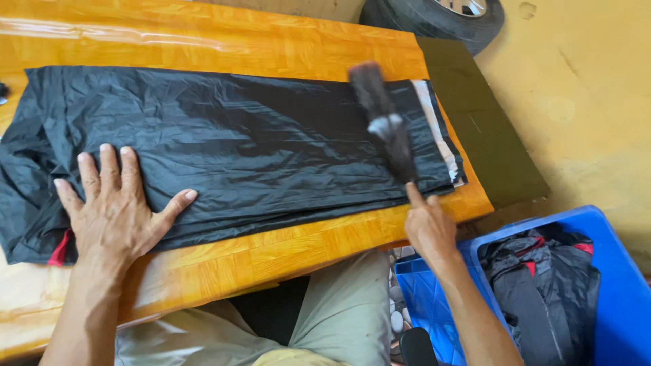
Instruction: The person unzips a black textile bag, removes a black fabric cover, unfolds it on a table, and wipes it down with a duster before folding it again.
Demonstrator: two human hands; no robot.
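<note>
While R hand [427, 227] grips blurred, maybe brush [383, 118], blue crate [610, 237] w/ dark garments [542, 285], L hand [112, 203] flat.

Left hand [112, 210]: palm down, fingers spread flat, forearm extending toward the body. Right hand [428, 227]: closed in a grip, index finger extended forward, wrist straight, forearm angled in from lower right.

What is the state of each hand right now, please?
Left hand: open, flat on the black garment.
Right hand: closed, holding a brush over the garment.
</note>
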